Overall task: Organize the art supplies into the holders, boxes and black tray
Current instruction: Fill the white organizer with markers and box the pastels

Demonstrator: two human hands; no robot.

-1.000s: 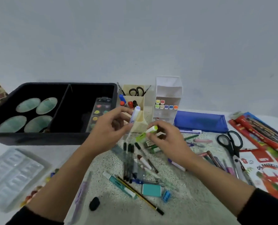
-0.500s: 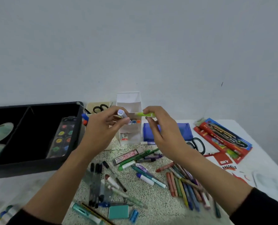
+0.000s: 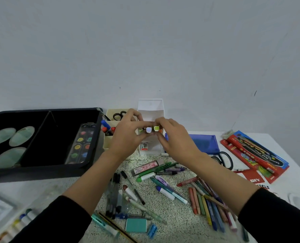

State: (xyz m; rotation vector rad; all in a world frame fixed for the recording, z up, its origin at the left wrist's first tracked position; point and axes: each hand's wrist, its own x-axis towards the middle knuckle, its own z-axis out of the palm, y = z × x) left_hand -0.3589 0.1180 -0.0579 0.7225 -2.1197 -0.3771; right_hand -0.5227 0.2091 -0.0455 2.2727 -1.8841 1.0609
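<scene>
My left hand (image 3: 126, 137) pinches a marker with a pale lilac cap (image 3: 148, 129); my right hand (image 3: 174, 139) pinches a marker with a green cap (image 3: 156, 128). Both caps face me, side by side at the middle shelf of the white plastic tiered holder (image 3: 151, 106).

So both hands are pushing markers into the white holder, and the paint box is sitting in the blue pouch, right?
Not quite. The head view shows the paint box lying in the black tray, not the blue pouch. The rest holds: the left hand holds a lilac marker and the right hand a green marker at the white holder.
</scene>
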